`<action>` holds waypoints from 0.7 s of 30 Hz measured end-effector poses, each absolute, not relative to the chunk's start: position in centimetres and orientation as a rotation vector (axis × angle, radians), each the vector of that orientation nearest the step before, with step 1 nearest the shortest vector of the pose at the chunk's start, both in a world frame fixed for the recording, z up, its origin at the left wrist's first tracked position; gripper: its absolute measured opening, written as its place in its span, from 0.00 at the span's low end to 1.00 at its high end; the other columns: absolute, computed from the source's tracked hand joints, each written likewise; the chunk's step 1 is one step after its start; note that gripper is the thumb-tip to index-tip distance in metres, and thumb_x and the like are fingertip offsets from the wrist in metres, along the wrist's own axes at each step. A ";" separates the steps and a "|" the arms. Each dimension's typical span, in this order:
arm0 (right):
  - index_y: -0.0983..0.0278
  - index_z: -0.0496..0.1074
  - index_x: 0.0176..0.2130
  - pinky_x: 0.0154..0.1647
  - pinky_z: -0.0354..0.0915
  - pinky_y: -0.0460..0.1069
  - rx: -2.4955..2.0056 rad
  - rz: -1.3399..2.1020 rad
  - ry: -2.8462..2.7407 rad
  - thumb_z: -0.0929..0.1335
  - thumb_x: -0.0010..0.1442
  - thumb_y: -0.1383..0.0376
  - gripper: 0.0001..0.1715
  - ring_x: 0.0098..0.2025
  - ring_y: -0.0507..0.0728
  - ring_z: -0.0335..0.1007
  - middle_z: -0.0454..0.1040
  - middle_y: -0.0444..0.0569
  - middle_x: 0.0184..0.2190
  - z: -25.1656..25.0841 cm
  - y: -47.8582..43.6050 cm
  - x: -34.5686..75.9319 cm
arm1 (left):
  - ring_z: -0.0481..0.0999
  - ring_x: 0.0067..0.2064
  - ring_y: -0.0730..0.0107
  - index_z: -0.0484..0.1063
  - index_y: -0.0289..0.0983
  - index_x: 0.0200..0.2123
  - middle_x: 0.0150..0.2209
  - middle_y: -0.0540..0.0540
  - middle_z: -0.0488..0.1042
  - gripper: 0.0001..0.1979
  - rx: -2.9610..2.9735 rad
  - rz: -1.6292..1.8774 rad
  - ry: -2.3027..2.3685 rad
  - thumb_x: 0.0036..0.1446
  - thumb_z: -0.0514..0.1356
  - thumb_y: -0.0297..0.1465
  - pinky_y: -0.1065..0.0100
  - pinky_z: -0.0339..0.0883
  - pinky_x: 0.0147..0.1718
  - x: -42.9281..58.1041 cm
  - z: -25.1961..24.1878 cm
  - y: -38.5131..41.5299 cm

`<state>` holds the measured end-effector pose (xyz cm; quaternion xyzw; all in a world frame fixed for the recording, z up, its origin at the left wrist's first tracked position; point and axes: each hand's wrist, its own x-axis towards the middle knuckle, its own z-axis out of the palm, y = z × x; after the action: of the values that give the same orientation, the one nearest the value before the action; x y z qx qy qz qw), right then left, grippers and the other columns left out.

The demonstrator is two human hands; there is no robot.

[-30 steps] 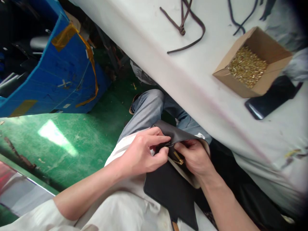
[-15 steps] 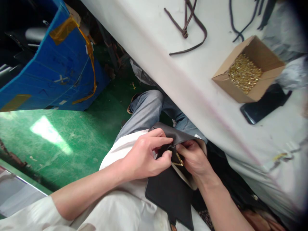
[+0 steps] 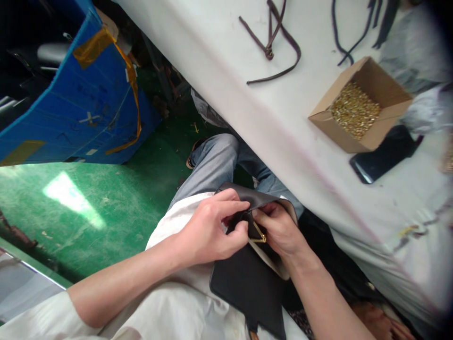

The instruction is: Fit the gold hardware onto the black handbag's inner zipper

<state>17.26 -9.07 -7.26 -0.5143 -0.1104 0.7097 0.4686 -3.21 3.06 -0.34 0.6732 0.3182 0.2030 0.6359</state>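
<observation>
A dark leather bag (image 3: 247, 278) with a pale lining rests on my lap, its flap hanging towards me. My left hand (image 3: 215, 226) has thumb and index finger curled round the dark leather near the opening, their tips a little apart. Closed on the bag's edge from the other side is my right hand (image 3: 279, 226), thumb on top and fingers partly hidden inside. A thin gold-coloured metal piece (image 3: 261, 235) shows at the opening between the hands. Whatever small part lies at the fingertips is too hidden to make out.
On the white-covered table (image 3: 283, 123) stand a cardboard box (image 3: 325, 120) of small gold-coloured pieces, a black phone (image 3: 382, 156) and dark brown straps (image 3: 295, 56). A taped blue bin (image 3: 102, 104) holding dark items is at the left, on the green floor (image 3: 141, 189).
Both hands and the bag keep nearly the same pose. The view has shifted slightly, so the table items appear a little further left.
</observation>
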 end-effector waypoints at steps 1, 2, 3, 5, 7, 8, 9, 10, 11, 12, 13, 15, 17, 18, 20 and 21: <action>0.54 0.90 0.52 0.56 0.77 0.50 -1.257 1.742 -0.274 0.82 0.65 0.65 0.16 0.48 0.61 0.83 0.84 0.46 0.44 -7.3 -9.0 17.3 | 0.70 0.36 0.75 0.85 0.25 0.52 0.39 0.46 0.72 0.17 1.534 0.473 0.725 0.62 0.64 0.23 0.66 0.66 0.34 -3.1 -0.3 3.1; 0.53 0.90 0.52 0.55 0.78 0.50 -1.257 1.745 -0.277 0.82 0.65 0.65 0.16 0.48 0.60 0.83 0.84 0.46 0.45 -7.2 -9.0 17.2 | 0.70 0.36 0.75 0.85 0.24 0.52 0.39 0.46 0.72 0.18 1.530 0.483 0.724 0.61 0.64 0.23 0.66 0.66 0.33 -3.0 -0.3 3.0; 0.53 0.90 0.52 0.55 0.78 0.50 -1.256 1.749 -0.282 0.82 0.64 0.66 0.16 0.47 0.60 0.83 0.84 0.46 0.45 -7.2 -8.9 17.2 | 0.70 0.35 0.75 0.85 0.24 0.53 0.39 0.46 0.72 0.18 1.526 0.490 0.722 0.61 0.65 0.22 0.66 0.66 0.33 -3.0 -0.3 3.0; 0.54 0.90 0.51 0.55 0.78 0.51 -1.252 1.754 -0.289 0.82 0.64 0.66 0.16 0.47 0.61 0.83 0.84 0.46 0.44 -7.0 -8.7 17.1 | 0.70 0.35 0.75 0.85 0.23 0.52 0.38 0.46 0.72 0.18 1.525 0.498 0.722 0.60 0.64 0.22 0.66 0.66 0.32 -2.9 -0.2 3.0; 0.54 0.90 0.50 0.55 0.78 0.52 -1.240 1.753 -0.298 0.82 0.65 0.66 0.14 0.46 0.62 0.83 0.84 0.47 0.43 -6.7 -8.5 16.9 | 0.70 0.34 0.76 0.85 0.23 0.52 0.39 0.46 0.72 0.17 1.529 0.494 0.726 0.61 0.64 0.23 0.67 0.66 0.32 -2.9 -0.2 2.9; 0.53 0.90 0.50 0.55 0.79 0.53 -1.231 1.751 -0.302 0.82 0.65 0.65 0.14 0.46 0.62 0.83 0.84 0.47 0.43 -6.6 -8.3 16.9 | 0.70 0.35 0.76 0.85 0.23 0.52 0.39 0.46 0.73 0.17 1.533 0.487 0.729 0.61 0.64 0.23 0.66 0.66 0.32 -2.9 -0.2 2.9; 0.53 0.90 0.51 0.55 0.79 0.54 -1.222 1.749 -0.310 0.82 0.65 0.65 0.14 0.46 0.63 0.83 0.84 0.47 0.43 -6.5 -8.2 16.8 | 0.70 0.35 0.76 0.85 0.23 0.52 0.39 0.46 0.73 0.17 1.537 0.479 0.733 0.61 0.64 0.23 0.66 0.66 0.33 -3.0 -0.3 2.9; 0.52 0.90 0.52 0.56 0.79 0.55 -1.214 1.745 -0.320 0.82 0.66 0.64 0.14 0.46 0.63 0.83 0.84 0.47 0.44 -6.5 -8.1 16.7 | 0.70 0.35 0.75 0.85 0.23 0.52 0.39 0.46 0.73 0.17 1.540 0.472 0.738 0.61 0.64 0.23 0.66 0.67 0.33 -3.0 -0.4 2.9; 0.52 0.90 0.53 0.57 0.79 0.56 -1.206 1.744 -0.330 0.81 0.67 0.63 0.14 0.47 0.63 0.83 0.85 0.48 0.44 -6.5 -8.1 16.7 | 0.70 0.35 0.75 0.85 0.23 0.52 0.39 0.46 0.73 0.18 1.541 0.465 0.740 0.61 0.64 0.23 0.66 0.67 0.33 -3.0 -0.4 2.9; 0.51 0.90 0.53 0.57 0.79 0.56 -1.199 1.741 -0.335 0.81 0.68 0.63 0.14 0.47 0.63 0.83 0.85 0.48 0.45 -6.5 -8.1 16.7 | 0.70 0.35 0.75 0.85 0.24 0.52 0.39 0.46 0.73 0.18 1.537 0.462 0.741 0.61 0.64 0.23 0.66 0.67 0.33 -3.0 -0.5 3.0; 0.51 0.90 0.53 0.58 0.79 0.56 -1.197 1.737 -0.334 0.81 0.68 0.63 0.14 0.47 0.63 0.84 0.85 0.48 0.45 -6.5 -8.2 16.7 | 0.70 0.35 0.75 0.85 0.24 0.52 0.39 0.46 0.73 0.17 1.531 0.464 0.738 0.61 0.64 0.23 0.66 0.66 0.33 -3.0 -0.5 3.0; 0.53 0.90 0.51 0.56 0.80 0.56 -1.207 1.702 -0.313 0.82 0.66 0.64 0.14 0.46 0.63 0.84 0.85 0.48 0.43 -6.7 -8.8 16.7 | 0.70 0.35 0.76 0.85 0.25 0.51 0.40 0.46 0.73 0.17 1.508 0.482 0.721 0.60 0.64 0.22 0.66 0.65 0.32 -2.8 -0.3 2.9; 0.55 0.90 0.49 0.55 0.81 0.57 -1.230 1.641 -0.285 0.85 0.61 0.64 0.16 0.47 0.65 0.84 0.85 0.49 0.44 -6.8 -9.7 16.9 | 0.68 0.34 0.76 0.84 0.23 0.50 0.39 0.45 0.73 0.17 1.460 0.527 0.675 0.58 0.65 0.22 0.66 0.63 0.31 -2.4 0.3 2.7; 0.55 0.89 0.49 0.56 0.81 0.58 -1.237 1.607 -0.276 0.85 0.61 0.63 0.16 0.48 0.65 0.84 0.85 0.50 0.46 -6.7 -10.2 17.0 | 0.67 0.34 0.76 0.84 0.22 0.49 0.39 0.45 0.73 0.17 1.431 0.542 0.643 0.57 0.65 0.21 0.66 0.63 0.30 -2.2 0.6 2.6; 0.55 0.89 0.49 0.61 0.79 0.61 -1.235 1.574 -0.261 0.86 0.61 0.63 0.16 0.52 0.66 0.84 0.85 0.51 0.50 -6.5 -11.3 17.2 | 0.66 0.34 0.76 0.84 0.21 0.49 0.37 0.46 0.71 0.17 1.376 0.544 0.597 0.57 0.66 0.21 0.67 0.62 0.29 -1.8 1.4 2.1; 0.55 0.88 0.49 0.64 0.78 0.62 -1.230 1.574 -0.250 0.85 0.61 0.63 0.16 0.54 0.67 0.83 0.84 0.50 0.51 -6.4 -11.7 17.2 | 0.67 0.34 0.76 0.84 0.21 0.50 0.36 0.46 0.71 0.16 1.355 0.524 0.590 0.59 0.67 0.22 0.67 0.62 0.29 -1.6 1.6 1.9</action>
<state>17.18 -11.68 -6.36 -0.5164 -0.1048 0.6607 0.5346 -1.59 1.90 1.65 0.6104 0.2655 0.2359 0.7080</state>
